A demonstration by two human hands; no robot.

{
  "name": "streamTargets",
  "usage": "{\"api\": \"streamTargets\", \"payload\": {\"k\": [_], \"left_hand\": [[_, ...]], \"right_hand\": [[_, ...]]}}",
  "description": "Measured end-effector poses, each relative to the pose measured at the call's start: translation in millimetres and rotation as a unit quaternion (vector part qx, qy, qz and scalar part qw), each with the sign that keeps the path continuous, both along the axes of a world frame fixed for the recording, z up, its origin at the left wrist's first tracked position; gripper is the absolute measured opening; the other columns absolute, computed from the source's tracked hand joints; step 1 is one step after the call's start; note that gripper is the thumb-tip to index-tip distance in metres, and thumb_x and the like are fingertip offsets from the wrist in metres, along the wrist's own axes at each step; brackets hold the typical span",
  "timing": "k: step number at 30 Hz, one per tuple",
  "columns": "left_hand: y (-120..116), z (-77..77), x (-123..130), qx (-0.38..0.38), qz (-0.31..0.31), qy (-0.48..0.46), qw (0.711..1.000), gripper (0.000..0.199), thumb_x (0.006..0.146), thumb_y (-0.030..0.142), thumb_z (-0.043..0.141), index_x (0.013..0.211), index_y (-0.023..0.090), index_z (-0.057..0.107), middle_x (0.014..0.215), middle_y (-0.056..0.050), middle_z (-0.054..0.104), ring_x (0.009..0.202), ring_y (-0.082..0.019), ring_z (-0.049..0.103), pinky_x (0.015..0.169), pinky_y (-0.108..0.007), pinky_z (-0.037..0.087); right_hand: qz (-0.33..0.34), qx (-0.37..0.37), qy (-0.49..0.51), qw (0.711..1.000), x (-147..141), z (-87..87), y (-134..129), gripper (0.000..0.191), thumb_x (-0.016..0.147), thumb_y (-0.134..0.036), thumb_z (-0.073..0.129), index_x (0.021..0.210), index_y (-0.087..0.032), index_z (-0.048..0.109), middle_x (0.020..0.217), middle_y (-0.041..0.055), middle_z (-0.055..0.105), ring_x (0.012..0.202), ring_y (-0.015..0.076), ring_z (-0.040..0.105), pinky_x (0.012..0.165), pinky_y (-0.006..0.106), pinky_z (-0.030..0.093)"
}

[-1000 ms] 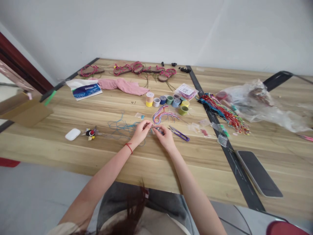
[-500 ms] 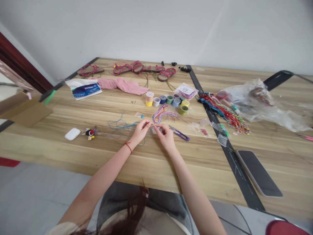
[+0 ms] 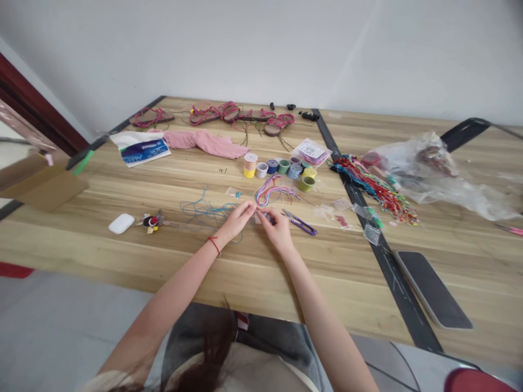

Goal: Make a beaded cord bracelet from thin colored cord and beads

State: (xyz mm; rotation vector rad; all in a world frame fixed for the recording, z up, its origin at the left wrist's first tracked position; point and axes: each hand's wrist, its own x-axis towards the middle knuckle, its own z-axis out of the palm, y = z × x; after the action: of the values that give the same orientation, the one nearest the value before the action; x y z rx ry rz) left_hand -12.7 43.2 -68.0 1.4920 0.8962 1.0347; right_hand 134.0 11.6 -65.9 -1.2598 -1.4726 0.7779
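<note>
My left hand (image 3: pixel 241 216) and my right hand (image 3: pixel 278 226) meet over the table, fingertips close together. Each is closed in a pinch; whatever lies between the fingers is too small to make out. Loose blue threads (image 3: pixel 204 209) spread on the wood to the left and run up to my left hand. Just beyond the fingertips lies a looped bundle of pink, white and purple threads (image 3: pixel 265 190). Purple-handled thread snips (image 3: pixel 302 224) rest right of my right hand. A small clear bag with blue beads (image 3: pixel 237 194) lies behind my left hand.
Several thread spools (image 3: pixel 283 166) stand behind the bundle. Right are small bead bags (image 3: pixel 341 219), a heap of coloured cords (image 3: pixel 376 188), a plastic bag (image 3: pixel 433 169) and a phone (image 3: pixel 433 288). Left are a white case (image 3: pixel 121 223), a trinket (image 3: pixel 152 221) and a pink cloth (image 3: pixel 204 142).
The fingers of my left hand have shifted slightly, lying straighter and closer against my right fingertips. My right hand stays almost in place.
</note>
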Motion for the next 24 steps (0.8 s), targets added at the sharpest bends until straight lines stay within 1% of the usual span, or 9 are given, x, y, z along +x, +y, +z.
{"api": "streamTargets", "payload": {"k": [3, 5, 7, 11, 16, 20, 24], "left_hand": [[-1.6, 1.1, -0.8, 0.052, -0.005, 0.036, 0.998, 0.040, 0.088, 0.057, 0.051, 0.088, 0.018, 0.056, 0.078, 0.001, 0.052, 0.071, -0.012, 0.046, 0.065, -0.023, 0.040], [-0.6, 0.7, -2.5, 0.077, -0.011, 0.061, 0.995, 0.037, 0.089, 0.054, 0.051, 0.083, 0.018, 0.054, 0.077, 0.001, 0.051, 0.073, -0.012, 0.047, 0.068, -0.024, 0.041], [1.2, 0.5, -4.7, 0.085, -0.021, 0.081, 0.993, 0.036, 0.090, 0.052, 0.049, 0.078, 0.018, 0.053, 0.073, 0.001, 0.050, 0.071, -0.013, 0.046, 0.068, -0.024, 0.040], [4.2, 4.1, -8.0, 0.063, -0.030, 0.060, 0.996, 0.034, 0.088, 0.049, 0.052, 0.075, 0.018, 0.055, 0.071, 0.001, 0.050, 0.067, -0.012, 0.044, 0.065, -0.024, 0.038], [6.4, 9.9, -11.6, 0.027, -0.017, 0.046, 0.998, 0.033, 0.084, 0.049, 0.057, 0.078, 0.017, 0.062, 0.071, 0.000, 0.057, 0.066, -0.012, 0.048, 0.063, -0.024, 0.041], [10.0, 5.9, -15.0, 0.031, -0.018, 0.043, 0.998, 0.028, 0.082, 0.043, 0.062, 0.085, 0.016, 0.067, 0.084, -0.003, 0.067, 0.076, -0.014, 0.058, 0.071, -0.025, 0.047], [12.5, 1.6, -17.2, 0.035, -0.043, 0.054, 0.997, 0.025, 0.085, 0.038, 0.061, 0.091, 0.016, 0.070, 0.093, -0.007, 0.072, 0.085, -0.017, 0.064, 0.080, -0.030, 0.050]], "right_hand": [[0.005, 0.002, -0.004, 1.000, 0.3, -1.5, 0.3, 0.027, 0.083, -0.039, 0.057, 0.087, -0.016, 0.069, 0.071, 0.0021, 0.064, 0.057, 0.0135, 0.046, 0.058, 0.028, 0.038], [0.009, -0.002, -0.009, 1.000, 0.4, -2.5, 0.6, 0.026, 0.083, -0.039, 0.057, 0.086, -0.016, 0.069, 0.068, 0.0011, 0.062, 0.057, 0.0133, 0.045, 0.058, 0.028, 0.037], [0.012, -0.007, -0.010, 1.000, 0.5, -3.3, 1.0, 0.025, 0.083, -0.040, 0.057, 0.084, -0.017, 0.068, 0.066, 0.0003, 0.060, 0.056, 0.0130, 0.044, 0.057, 0.028, 0.036], [0.018, -0.015, -0.002, 1.000, 1.3, -3.6, 1.7, 0.025, 0.083, -0.041, 0.058, 0.083, -0.017, 0.067, 0.066, -0.0003, 0.059, 0.055, 0.0124, 0.044, 0.056, 0.027, 0.035], [0.045, -0.032, 0.025, 0.998, 2.5, -1.0, 1.6, 0.026, 0.084, -0.043, 0.057, 0.082, -0.018, 0.064, 0.064, -0.0011, 0.059, 0.054, 0.0122, 0.046, 0.055, 0.027, 0.037], [0.052, -0.041, 0.048, 0.997, 3.1, 2.5, 0.8, 0.027, 0.083, -0.044, 0.056, 0.082, -0.018, 0.063, 0.066, 0.0010, 0.063, 0.058, 0.0143, 0.052, 0.057, 0.027, 0.040], [0.061, -0.044, 0.065, 0.995, 3.5, 4.5, 0.2, 0.027, 0.085, -0.043, 0.054, 0.084, -0.018, 0.064, 0.076, 0.0047, 0.069, 0.066, 0.0169, 0.059, 0.063, 0.029, 0.045]]}}
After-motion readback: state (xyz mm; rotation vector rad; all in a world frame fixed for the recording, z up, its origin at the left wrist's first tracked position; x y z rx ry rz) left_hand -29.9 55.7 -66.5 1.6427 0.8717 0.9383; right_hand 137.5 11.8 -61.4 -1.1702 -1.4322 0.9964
